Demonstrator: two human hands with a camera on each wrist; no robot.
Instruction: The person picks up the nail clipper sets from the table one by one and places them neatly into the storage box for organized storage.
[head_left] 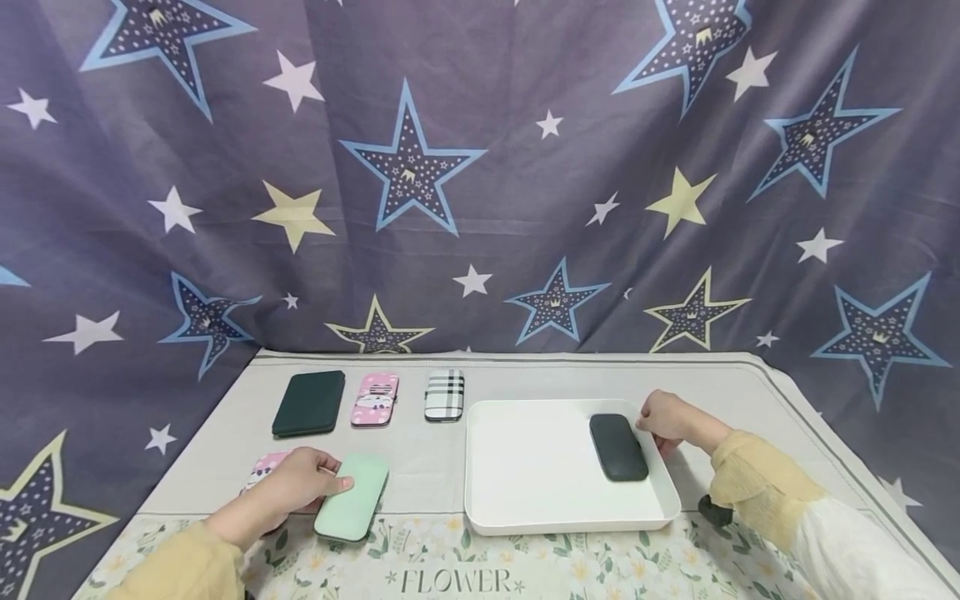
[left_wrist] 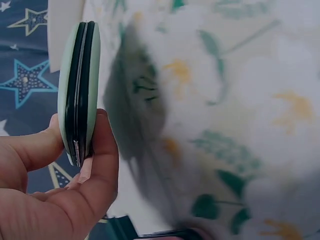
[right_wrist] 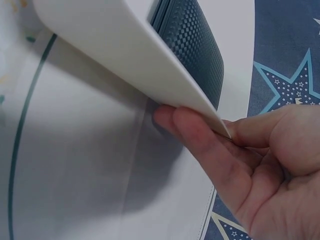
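My left hand [head_left: 296,482] pinches a mint-green slim hard case [head_left: 352,498] between thumb and fingers, over the near left of the table. In the left wrist view the case [left_wrist: 80,90] is edge-on, showing a dark rim with a metal seam, and its shadow falls on the floral cloth. My right hand [head_left: 670,421] grips the right wall of a white tray [head_left: 540,467], thumb inside and fingers outside, as the right wrist view of the hand [right_wrist: 240,160] shows. Inside the tray, near that wall, lies a black case [head_left: 618,447] with a woven texture.
At the back left lie a dark green case [head_left: 309,403], a pink patterned case [head_left: 375,400] and a plaid case [head_left: 444,395]. Another pink case [head_left: 264,468] is partly hidden behind my left hand. A small dark object [head_left: 715,511] sits beside my right sleeve. A star-patterned curtain [head_left: 510,208] hangs behind the table.
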